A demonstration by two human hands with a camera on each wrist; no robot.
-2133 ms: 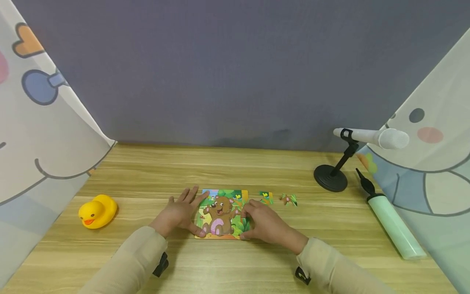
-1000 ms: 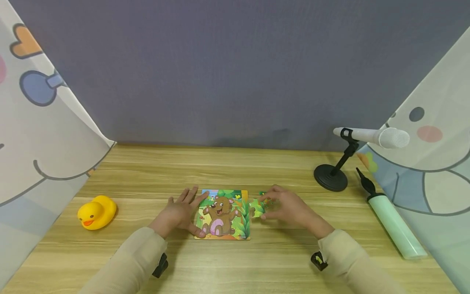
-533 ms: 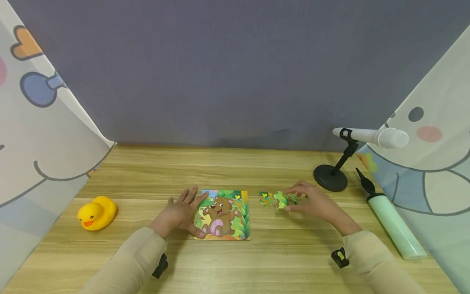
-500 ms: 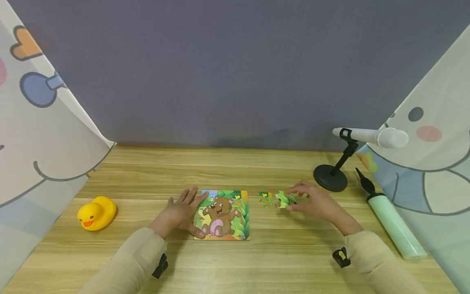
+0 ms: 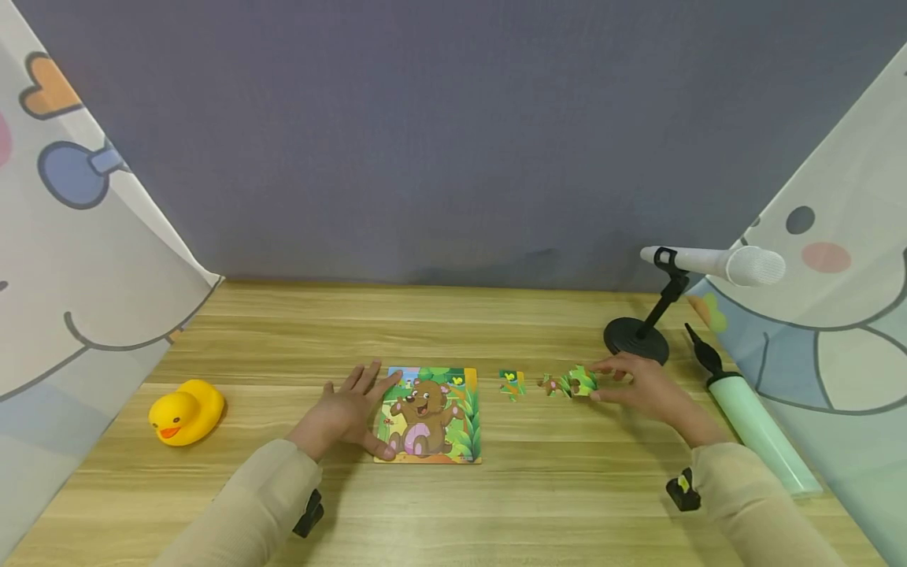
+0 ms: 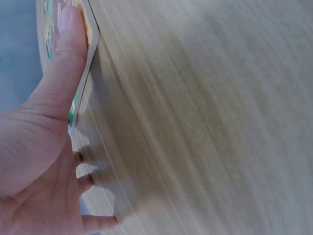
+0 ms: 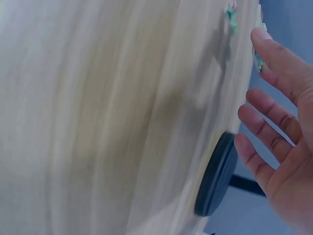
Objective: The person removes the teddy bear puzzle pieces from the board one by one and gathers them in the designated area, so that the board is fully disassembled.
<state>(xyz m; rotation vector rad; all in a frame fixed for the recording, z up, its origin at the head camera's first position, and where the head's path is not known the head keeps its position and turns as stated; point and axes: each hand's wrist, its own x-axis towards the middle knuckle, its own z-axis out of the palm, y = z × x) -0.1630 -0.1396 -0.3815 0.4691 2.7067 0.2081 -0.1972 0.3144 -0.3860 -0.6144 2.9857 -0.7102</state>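
- Both hands rest on the wooden table [image 5: 453, 504], sleeves coming in from the near edge.
- Left hand [image 5: 347, 411] lies flat with its fingers spread and nearly straight beside the left edge of the bear puzzle board [image 5: 431, 413]; its thumb [image 6: 66, 58] presses down on the board's near left corner, as the left wrist view shows. It grips nothing.
- That board sits between the two hands, just beside the left hand and well apart from the right one.
- Right hand [image 5: 648, 390] lies farther right, fingers pointing left and only loosely bent. Its fingertips touch the green puzzle piece [image 5: 583, 380] at the piece's right side; the head view cannot settle whether the thumb pinches it or merely rests against it. In the right wrist view the fingers [image 7: 274, 58] look open and relaxed, with a scrap of green at the index fingertip.
- Just left of that piece, touching or almost touching it, lies a brown-and-green piece [image 5: 554, 385]; a third loose piece [image 5: 512, 383] lies between it and the board, apart from both.
- Off to the left, a yellow rubber duck [image 5: 186, 411] sits well away from the left hand.
- To the right of the right hand, a pale green hand pump [image 5: 754, 429] lies lengthwise.
- Beyond the right hand, near its fingers, stands the black round base [image 5: 636, 340] of a stand carrying a white microphone [image 5: 716, 264].
- Farthest back, a grey wall [image 5: 453, 142] closes the scene, with patterned cloth [image 5: 78, 260] hanging at either side.
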